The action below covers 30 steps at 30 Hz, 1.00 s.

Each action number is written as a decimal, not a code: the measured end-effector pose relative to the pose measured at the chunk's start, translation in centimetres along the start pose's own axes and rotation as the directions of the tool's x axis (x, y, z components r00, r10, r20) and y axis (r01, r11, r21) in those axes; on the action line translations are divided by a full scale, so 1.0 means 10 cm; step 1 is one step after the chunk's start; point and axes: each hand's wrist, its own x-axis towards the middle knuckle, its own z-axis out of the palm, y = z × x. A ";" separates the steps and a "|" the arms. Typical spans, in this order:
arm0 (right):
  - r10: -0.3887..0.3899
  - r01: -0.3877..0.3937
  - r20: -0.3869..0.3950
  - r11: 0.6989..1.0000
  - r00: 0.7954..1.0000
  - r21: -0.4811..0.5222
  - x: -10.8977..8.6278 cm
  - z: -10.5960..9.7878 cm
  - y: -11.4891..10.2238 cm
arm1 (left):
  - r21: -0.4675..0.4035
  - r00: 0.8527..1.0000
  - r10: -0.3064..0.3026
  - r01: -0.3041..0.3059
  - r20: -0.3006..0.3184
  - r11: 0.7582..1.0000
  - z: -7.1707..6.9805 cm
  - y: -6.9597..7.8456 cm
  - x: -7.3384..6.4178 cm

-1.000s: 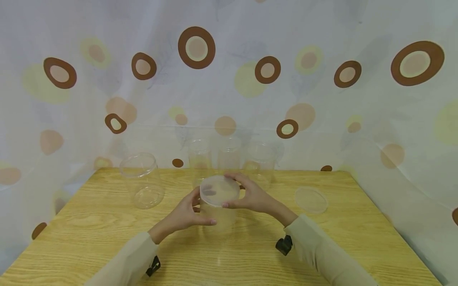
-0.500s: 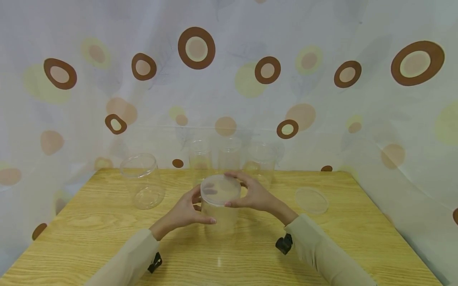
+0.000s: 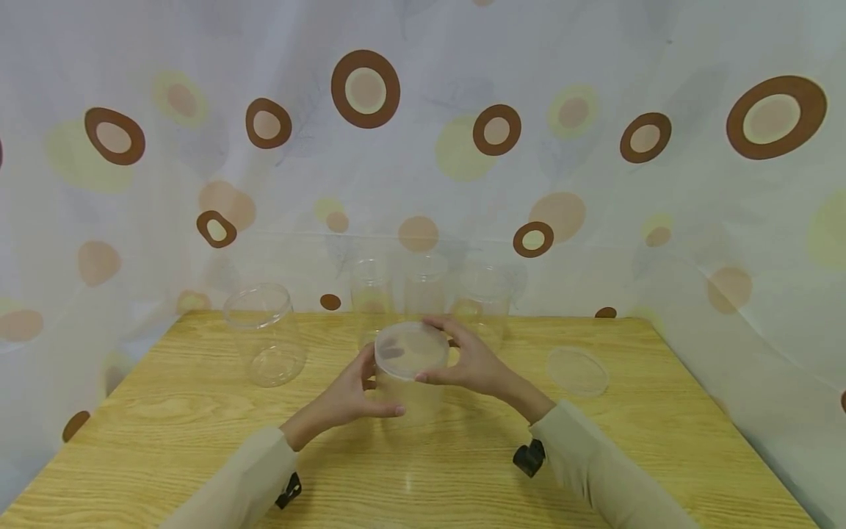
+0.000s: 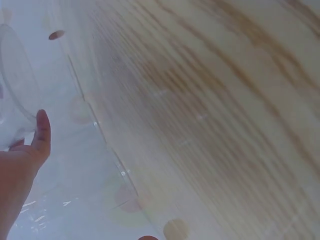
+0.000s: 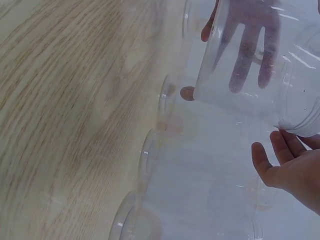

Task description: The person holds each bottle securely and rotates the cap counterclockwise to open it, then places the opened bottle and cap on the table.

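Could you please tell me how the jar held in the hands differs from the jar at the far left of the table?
The held jar has a cloudy lid on top, while the left jar shows an open rim. The left hand grips the held jar's side and the right hand its lid edge, while the left jar stands untouched on the table. Both are round, see-through containers.

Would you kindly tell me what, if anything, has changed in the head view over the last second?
Very little: the held jar seems to have edged right, slightly more than the whole picture did. Nothing was taken hold of or let go: the left hand grips the jar's side, the right hand its lid. The loose lid, the wide jar at left and the three jars at the back stayed put.
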 end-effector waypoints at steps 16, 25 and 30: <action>0.009 -0.009 -0.011 1.000 1.000 -0.024 0.00 0.03 0.01 | 0.043 0.996 -0.012 0.015 -0.085 0.999 0.09 0.00 0.01; -0.007 0.006 -0.027 1.000 1.000 -0.028 -0.01 0.04 -0.01 | 0.068 0.998 0.002 0.002 -0.063 0.998 0.05 0.07 0.01; -0.018 0.018 -0.036 1.000 0.999 -0.004 -0.01 0.04 -0.01 | 0.065 0.998 0.005 -0.001 -0.061 0.998 0.06 0.27 -0.01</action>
